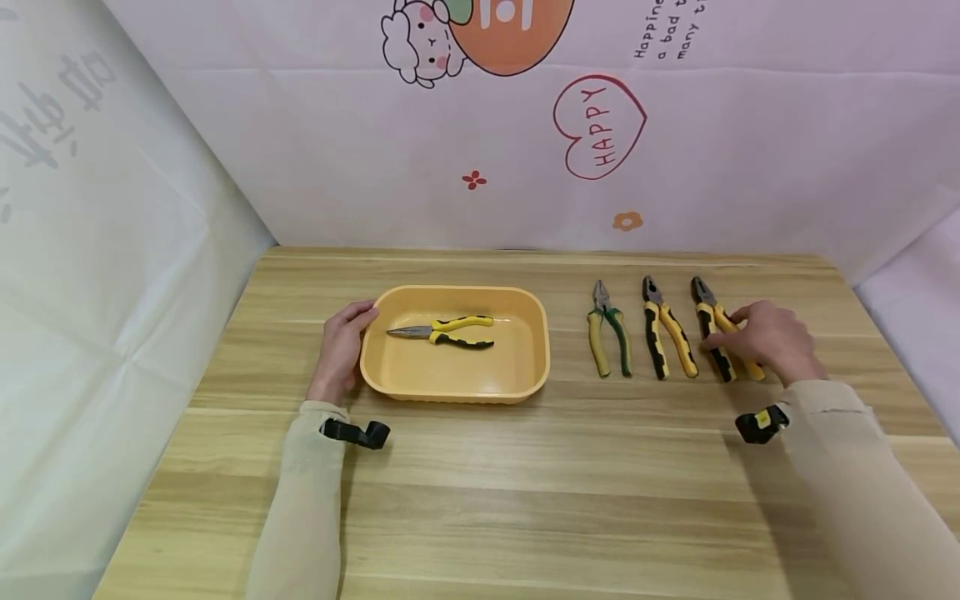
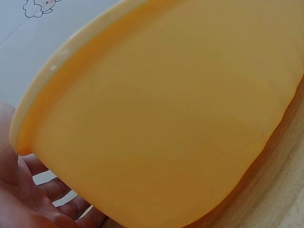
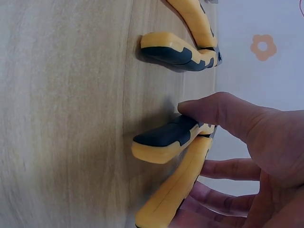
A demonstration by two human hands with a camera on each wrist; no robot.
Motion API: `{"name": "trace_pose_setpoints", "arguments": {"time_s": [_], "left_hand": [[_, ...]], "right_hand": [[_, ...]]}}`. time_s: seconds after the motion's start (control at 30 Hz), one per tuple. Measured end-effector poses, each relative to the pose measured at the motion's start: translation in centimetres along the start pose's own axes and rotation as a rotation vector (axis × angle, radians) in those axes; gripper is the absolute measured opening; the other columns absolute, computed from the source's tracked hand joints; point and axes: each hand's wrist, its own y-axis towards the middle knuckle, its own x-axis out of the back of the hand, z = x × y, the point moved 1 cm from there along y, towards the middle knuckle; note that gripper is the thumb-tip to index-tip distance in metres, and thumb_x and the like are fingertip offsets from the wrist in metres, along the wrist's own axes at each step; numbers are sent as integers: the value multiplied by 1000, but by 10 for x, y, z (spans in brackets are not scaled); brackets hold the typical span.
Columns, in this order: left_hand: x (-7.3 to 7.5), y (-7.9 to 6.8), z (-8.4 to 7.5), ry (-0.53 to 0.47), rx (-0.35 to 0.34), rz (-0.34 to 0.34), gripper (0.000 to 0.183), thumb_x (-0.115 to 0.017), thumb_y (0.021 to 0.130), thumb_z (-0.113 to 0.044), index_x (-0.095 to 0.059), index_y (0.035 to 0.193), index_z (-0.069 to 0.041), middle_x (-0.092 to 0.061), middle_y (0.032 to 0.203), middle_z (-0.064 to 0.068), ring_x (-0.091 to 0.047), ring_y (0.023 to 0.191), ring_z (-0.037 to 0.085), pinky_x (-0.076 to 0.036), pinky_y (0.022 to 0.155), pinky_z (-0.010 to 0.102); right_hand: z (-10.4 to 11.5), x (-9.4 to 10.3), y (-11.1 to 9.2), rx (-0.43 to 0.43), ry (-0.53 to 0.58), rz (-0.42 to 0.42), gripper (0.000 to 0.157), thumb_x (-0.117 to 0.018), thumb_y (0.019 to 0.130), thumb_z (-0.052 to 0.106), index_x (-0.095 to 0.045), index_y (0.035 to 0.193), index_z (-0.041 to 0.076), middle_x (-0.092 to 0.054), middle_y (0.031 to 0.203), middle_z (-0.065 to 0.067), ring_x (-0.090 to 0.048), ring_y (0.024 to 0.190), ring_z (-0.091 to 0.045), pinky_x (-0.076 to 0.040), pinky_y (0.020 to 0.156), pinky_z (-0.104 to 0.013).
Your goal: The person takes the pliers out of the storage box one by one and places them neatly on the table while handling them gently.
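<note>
My left hand [image 1: 342,346] grips the left end of a yellow plastic tray [image 1: 455,395], with fingers at its rim and outer wall in the left wrist view. Inside the tray lies a pair of long-nose pliers [image 1: 442,331] with yellow and black handles, tip to the left. Over at the right, my right hand [image 1: 772,337] holds the rightmost combination pliers [image 1: 705,307] by the handles. In the right wrist view the thumb [image 3: 204,108] presses the black-and-yellow handle [image 3: 164,137], while the other fingers lie along the far handle. Those pliers appear to rest on the table.
Between tray and right hand lie green-handled pliers [image 1: 600,325] and another yellow-and-black pair [image 1: 663,329], roughly parallel, jaws toward the back. The wooden table [image 1: 555,500] ends at a printed white cloth [image 1: 337,167] behind. Another white cloth hangs at the left.
</note>
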Motion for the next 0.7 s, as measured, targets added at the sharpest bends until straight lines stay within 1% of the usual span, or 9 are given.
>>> {"name": "trace_pose_setpoints", "arguments": {"time_s": [0.13,0.23,0.5,0.7], "left_hand": [[0,0,-1,3,1,1,41,-53,107,-19,-55,138,7,-53,138,19,-57,116,24,-52,94,26],[0,-1,-1,2,2,2,41,-53,107,-19,-55,138,7,-53,138,19,-57,115,24,-52,93,27],[0,-1,0,-2,-3,1,41,-53,107,-19,-55,137,8,-53,137,20,-57,114,25,-52,92,26],[-1,0,0,-13,1,-4,40,-53,107,-18,-55,137,8,-53,136,19,-57,115,24,-52,93,26]], "right_hand": [[0,-1,0,-7,8,7,90,-75,86,54,-50,135,-18,-46,130,-45,-58,85,-43,-49,54,-40],[0,-1,0,-6,10,8,88,-75,87,52,-50,135,-18,-45,131,-45,-57,86,-44,-48,54,-40],[2,-1,-1,-19,14,21,87,-73,89,51,-48,137,-17,-44,132,-45,-56,97,-55,-50,59,-46],[3,-1,-3,-30,19,29,87,-73,89,50,-47,138,-16,-42,134,-46,-55,99,-58,-50,59,-46]]}}
